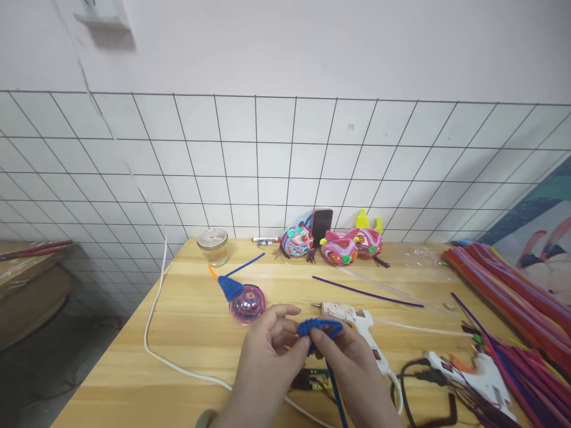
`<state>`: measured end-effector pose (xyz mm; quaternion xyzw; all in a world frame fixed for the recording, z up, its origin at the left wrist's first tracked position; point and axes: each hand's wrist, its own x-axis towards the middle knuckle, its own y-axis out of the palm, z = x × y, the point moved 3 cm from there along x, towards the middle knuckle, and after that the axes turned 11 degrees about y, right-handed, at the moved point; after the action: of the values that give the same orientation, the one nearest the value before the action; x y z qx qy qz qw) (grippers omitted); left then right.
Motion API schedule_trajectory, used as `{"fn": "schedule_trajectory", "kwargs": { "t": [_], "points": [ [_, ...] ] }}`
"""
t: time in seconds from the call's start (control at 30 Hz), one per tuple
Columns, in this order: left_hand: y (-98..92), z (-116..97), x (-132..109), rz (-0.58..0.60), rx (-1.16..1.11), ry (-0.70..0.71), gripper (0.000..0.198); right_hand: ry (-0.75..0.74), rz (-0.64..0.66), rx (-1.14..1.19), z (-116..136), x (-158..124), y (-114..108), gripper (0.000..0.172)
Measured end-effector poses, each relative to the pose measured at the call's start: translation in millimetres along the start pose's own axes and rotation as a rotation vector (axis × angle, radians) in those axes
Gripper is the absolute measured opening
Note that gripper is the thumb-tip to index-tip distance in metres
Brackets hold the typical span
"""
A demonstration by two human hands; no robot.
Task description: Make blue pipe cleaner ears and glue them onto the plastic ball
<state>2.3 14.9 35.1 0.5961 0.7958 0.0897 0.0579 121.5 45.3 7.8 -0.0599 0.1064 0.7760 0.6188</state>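
Between both hands is a blue pipe cleaner (312, 326), coiled into a small bundle at one end. My left hand (274, 351) pinches the coil from the left, thumb against its underside. My right hand (345, 356) grips the same pipe cleaner from the right, where a loop sticks out. Its long tail hangs down past my right wrist. Beyond my left hand lies a round, shiny pink-and-purple piece (248, 304), with a blue wound cone (230, 288) against its upper left side. A white glue gun (357, 318) lies just behind my right hand.
Several colourful yarn-wrapped figures (339, 247) stand at the back around a phone (322, 226). A lidded glass jar (213, 246) is at back left. A white cord (149, 333) crosses the left side. Another glue gun (473, 374) and bundled pipe cleaners (504, 297) lie right.
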Motion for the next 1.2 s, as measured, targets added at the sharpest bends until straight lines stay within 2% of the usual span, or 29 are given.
{"fn": "schedule_trajectory", "kwargs": {
  "t": [0.37, 0.6, 0.73, 0.9, 1.2],
  "points": [
    [-0.4, 4.4, -1.5, 0.038, 0.004, -0.005, 0.034, 0.001, -0.054, 0.061, 0.3, -1.1, 3.6, 0.028],
    [-2.3, 14.8, 2.8, 0.045, -0.034, -0.002, 0.039, 0.026, -0.006, 0.051, 1.5, 2.3, 3.1, 0.030],
    [-5.2, 23.3, 7.7, 0.010, -0.089, 0.002, 0.042, 0.096, 0.044, 0.053, 2.8, 2.1, 2.9, 0.027],
    [-8.9, 23.8, 11.7, -0.033, -0.108, -0.013, 0.043, 0.085, 0.139, 0.036, 6.6, 1.9, 4.0, 0.024],
    [-9.5, 21.6, 11.8, -0.042, -0.112, -0.042, 0.040, 0.082, 0.127, 0.027, 1.7, 7.1, 2.5, 0.024]
  ]
}}
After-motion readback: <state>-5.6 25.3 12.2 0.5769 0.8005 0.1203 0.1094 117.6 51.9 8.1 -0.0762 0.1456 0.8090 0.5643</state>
